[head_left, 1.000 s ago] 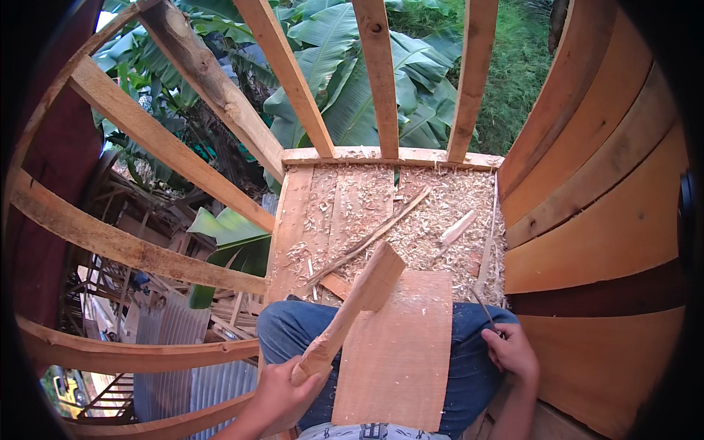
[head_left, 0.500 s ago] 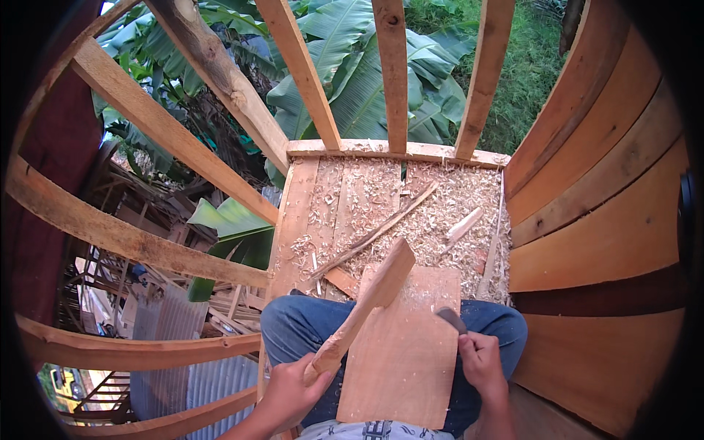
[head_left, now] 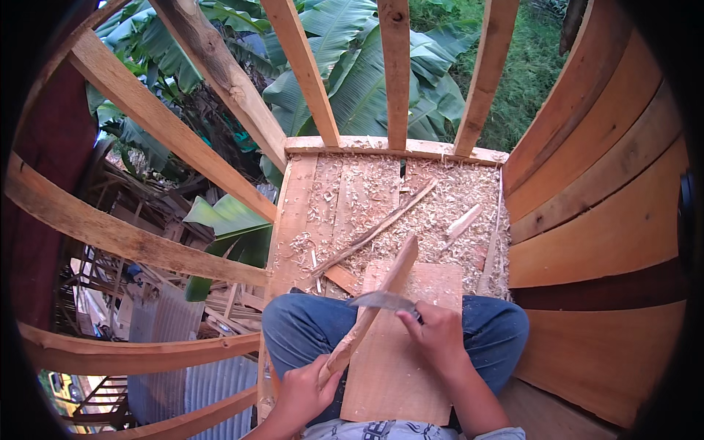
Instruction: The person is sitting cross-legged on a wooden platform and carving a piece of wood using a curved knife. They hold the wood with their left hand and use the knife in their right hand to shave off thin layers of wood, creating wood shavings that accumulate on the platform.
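My left hand (head_left: 306,386) is wrapped round the lower end of a partly carved wooden piece (head_left: 369,314), slim at the grip and broader toward its far end. The piece slants up and to the right over a flat board (head_left: 402,348) on my lap. In my right hand (head_left: 438,334) is a knife (head_left: 384,300), its curved metal blade pointing left. The blade lies across the middle of the carved piece; whether it cuts in cannot be told. My right fingers hide most of the knife's handle.
Curled shavings (head_left: 433,213) cover the plank floor (head_left: 299,194) ahead. A long thin stick (head_left: 378,229) and a pale wood offcut (head_left: 463,221) lie among them. Wooden slats (head_left: 397,73) fence the front and left; a plank wall (head_left: 594,253) closes the right. My jeans-clad knees (head_left: 304,323) flank the board.
My right hand has swung left and up, bringing the knife from beside the board onto the carved piece. The left hand has shifted slightly right, and the piece has turned a little.
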`<action>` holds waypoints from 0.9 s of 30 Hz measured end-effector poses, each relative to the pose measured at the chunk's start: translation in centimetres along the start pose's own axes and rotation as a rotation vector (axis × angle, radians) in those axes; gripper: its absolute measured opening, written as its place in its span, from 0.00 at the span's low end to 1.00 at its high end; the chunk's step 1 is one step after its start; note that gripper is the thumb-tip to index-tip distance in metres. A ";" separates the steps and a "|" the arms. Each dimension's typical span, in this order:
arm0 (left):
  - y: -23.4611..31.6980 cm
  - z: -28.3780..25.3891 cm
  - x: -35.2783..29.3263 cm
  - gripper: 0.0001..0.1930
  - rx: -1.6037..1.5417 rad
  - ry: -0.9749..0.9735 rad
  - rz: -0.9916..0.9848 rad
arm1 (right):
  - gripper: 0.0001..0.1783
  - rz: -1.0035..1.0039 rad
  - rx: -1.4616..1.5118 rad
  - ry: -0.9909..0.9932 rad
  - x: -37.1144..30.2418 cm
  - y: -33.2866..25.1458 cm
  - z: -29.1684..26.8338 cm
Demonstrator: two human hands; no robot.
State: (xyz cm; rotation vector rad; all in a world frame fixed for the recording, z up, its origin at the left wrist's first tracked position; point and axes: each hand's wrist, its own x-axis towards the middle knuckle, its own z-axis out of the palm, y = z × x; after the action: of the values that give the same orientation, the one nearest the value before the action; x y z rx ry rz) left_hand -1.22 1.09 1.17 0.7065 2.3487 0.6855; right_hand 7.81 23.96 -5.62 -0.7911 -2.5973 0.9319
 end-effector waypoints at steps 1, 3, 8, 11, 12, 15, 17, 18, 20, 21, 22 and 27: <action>0.0 0.1 0.0 0.14 0.002 0.006 0.001 | 0.26 0.057 -0.007 0.063 0.6 1.1 0.2; -0.3 0.4 -0.2 0.14 0.058 0.046 0.072 | 0.26 0.176 0.008 0.141 1.9 2.7 -0.9; -0.1 0.6 -0.4 0.13 0.043 0.035 0.075 | 0.25 0.225 0.109 0.092 2.6 2.8 -3.4; 0.4 0.6 -0.1 0.13 0.041 0.043 0.084 | 0.26 -0.055 0.096 -0.073 0.5 0.7 -1.2; 1.0 0.5 -0.1 0.13 0.048 0.042 0.085 | 0.26 -0.138 0.080 -0.159 0.2 0.4 -0.7; 1.3 0.3 -0.1 0.13 0.048 0.042 0.067 | 0.26 -0.109 0.059 0.000 1.9 2.1 -0.3; 1.4 0.2 -0.2 0.14 0.043 0.006 0.030 | 0.26 0.033 0.054 0.151 3.7 4.3 -0.6; 1.7 0.0 -0.4 0.16 0.041 -0.028 0.006 | 0.26 0.078 0.034 0.183 4.3 5.2 -1.0; 1.9 -0.2 -0.3 0.19 0.024 -0.057 -0.007 | 0.26 0.067 0.065 0.112 4.0 4.8 -1.3; 1.8 -0.2 -0.4 0.19 0.010 -0.051 -0.002 | 0.26 0.062 0.081 0.077 3.6 4.3 -1.5; 1.8 -0.1 -0.3 0.20 -0.008 -0.051 0.004 | 0.26 -0.078 0.066 0.005 2.9 3.1 -2.1; 2.7 0.5 0.0 0.11 -0.035 0.103 0.115 | 0.27 0.019 0.165 -0.024 3.2 3.7 -1.0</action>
State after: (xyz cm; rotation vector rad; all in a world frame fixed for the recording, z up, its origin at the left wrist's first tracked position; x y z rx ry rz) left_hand -0.04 3.16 2.48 0.8137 2.3966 0.8295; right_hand 7.08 28.71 -7.03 -0.7657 -2.4972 1.1507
